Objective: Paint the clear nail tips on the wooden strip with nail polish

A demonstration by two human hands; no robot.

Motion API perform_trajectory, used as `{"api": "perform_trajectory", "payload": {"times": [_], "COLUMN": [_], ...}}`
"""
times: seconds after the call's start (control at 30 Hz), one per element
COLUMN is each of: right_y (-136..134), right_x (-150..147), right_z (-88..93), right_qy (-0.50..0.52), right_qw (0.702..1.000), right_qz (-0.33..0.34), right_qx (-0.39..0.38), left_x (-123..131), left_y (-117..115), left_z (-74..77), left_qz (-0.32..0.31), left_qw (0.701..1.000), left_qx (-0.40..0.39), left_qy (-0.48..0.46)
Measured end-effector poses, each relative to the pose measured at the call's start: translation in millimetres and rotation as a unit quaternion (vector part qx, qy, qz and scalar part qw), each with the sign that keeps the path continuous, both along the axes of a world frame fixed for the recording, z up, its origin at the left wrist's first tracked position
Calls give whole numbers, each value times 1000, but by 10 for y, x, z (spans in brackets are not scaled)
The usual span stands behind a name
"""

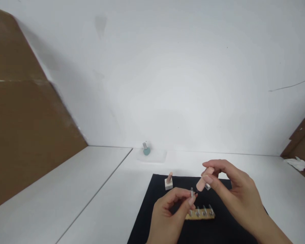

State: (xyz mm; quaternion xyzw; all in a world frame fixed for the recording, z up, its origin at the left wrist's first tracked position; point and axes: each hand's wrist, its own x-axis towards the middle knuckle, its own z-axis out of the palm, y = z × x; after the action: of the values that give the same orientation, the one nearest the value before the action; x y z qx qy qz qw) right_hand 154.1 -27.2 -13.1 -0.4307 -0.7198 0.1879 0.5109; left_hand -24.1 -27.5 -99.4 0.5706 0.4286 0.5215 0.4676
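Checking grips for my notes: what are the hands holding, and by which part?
The left hand pinches a grey rod near its lower end; the right hand pinches a rounded peach peg by its upper half.

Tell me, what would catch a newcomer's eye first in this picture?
The two bare hands stand out first, low and right of centre: the right hand pinches a peach-coloured piece, and the left hand pinches a thin grey item. Below them, on a black mat, lies a wooden strip carrying a row of small metal clips. Farther back stands a teal bottle with a grey cap.
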Motion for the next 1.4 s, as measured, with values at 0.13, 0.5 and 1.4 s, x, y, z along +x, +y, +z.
{"api": "perform_trajectory", "payload": {"times": [0.13,0.5,1.4], "right_y": [-17,9,4], "right_x": [-16,57,75], "right_z": [27,-1,44], "right_qy": [-13,-15,-60], "right_qw": [999,999,993], "right_qz": [38,2,69], "right_qx": [-32,-35,-80], "left_x": [-20,-1,18], "left_y": [1,-4,3], "left_z": [22,-12,24], "left_qz": [8,-2,-45], "left_qw": [999,998,994], "left_qx": [32,46,81], "left_qy": [36,47,51]}}
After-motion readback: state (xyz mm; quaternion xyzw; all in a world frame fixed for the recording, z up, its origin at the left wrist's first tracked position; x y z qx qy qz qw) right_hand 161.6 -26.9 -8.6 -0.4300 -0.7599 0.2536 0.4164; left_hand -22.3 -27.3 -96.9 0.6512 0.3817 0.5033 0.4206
